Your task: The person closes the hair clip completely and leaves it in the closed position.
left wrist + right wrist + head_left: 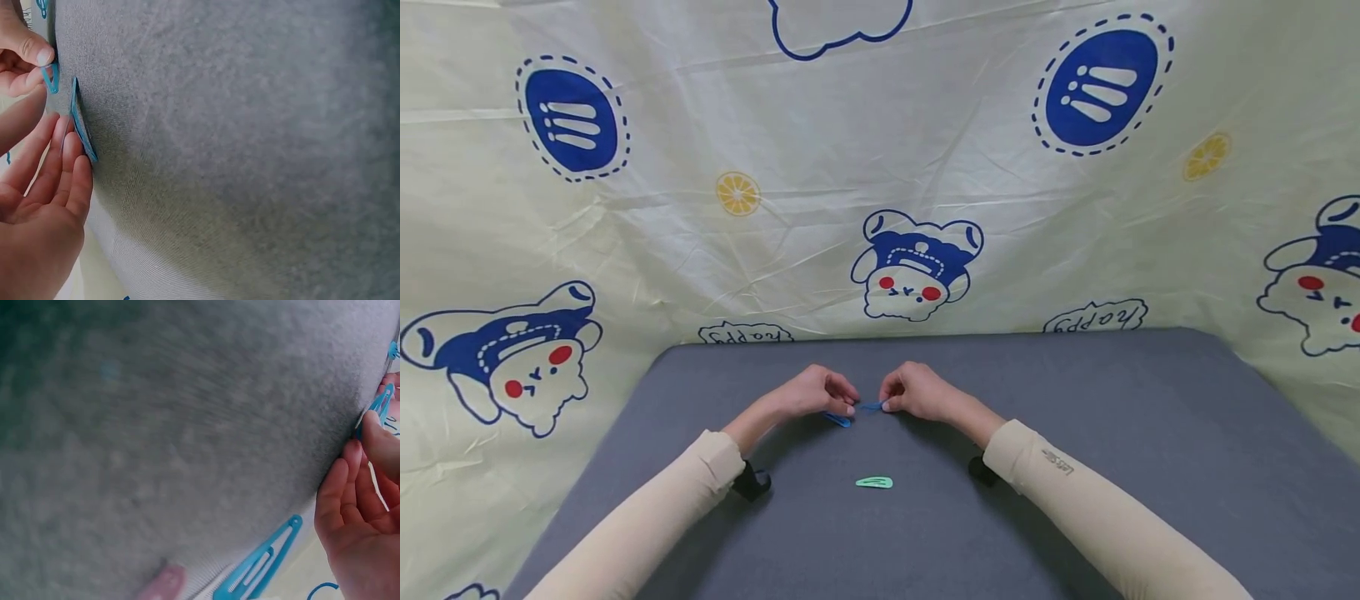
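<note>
Pinching one blue hair clip each near mid-worktop: right hand with curled fingertips on a small one, mostly hidden by fingers; left hand on a second blue clip lying against the grey cloth, fingers lightly bent over it, grip hard to confirm. Blurred in the right wrist view, cut off at frame edges. Lying nearer, well apart, a green clip. No containers visible.
</note>
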A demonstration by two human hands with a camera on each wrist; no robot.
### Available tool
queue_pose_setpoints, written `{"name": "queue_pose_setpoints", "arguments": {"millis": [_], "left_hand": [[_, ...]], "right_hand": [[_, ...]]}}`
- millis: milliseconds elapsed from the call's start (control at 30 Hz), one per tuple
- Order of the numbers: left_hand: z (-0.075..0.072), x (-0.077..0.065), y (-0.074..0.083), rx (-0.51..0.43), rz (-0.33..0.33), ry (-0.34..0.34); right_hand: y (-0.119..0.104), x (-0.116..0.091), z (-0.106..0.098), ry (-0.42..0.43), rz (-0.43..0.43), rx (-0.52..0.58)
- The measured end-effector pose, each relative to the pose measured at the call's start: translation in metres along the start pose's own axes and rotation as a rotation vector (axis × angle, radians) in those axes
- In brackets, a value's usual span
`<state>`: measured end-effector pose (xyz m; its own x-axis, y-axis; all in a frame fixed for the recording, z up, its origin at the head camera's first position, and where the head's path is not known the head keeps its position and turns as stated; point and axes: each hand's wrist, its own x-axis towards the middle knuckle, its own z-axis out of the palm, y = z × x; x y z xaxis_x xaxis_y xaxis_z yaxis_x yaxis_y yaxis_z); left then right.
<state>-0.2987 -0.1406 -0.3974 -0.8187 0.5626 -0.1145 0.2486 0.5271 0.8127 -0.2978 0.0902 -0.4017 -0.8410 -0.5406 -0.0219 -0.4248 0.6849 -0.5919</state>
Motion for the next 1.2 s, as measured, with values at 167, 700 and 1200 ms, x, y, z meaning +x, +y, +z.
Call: {"name": "queue_pose_setpoints", "arguments": {"millis": [167, 700, 1200], "left_hand": [[0.003, -0.003, 0.001, 0.026, -0.003, 0.059], [0.015, -0.010, 0.012, 0.036, 0.066, 0.186], [0.027, -0.020, 0.028, -0.030, 0.119, 0.300]], "right_hand": [[0.000, -0.003, -0.005, 0.018, 0.022, 0.001], [-0.001, -0.029, -0.011, 0.202, -0.027, 0.013], [-0.015, -0.070, -0.016, 0.400, -0.032, 0.134]]}}
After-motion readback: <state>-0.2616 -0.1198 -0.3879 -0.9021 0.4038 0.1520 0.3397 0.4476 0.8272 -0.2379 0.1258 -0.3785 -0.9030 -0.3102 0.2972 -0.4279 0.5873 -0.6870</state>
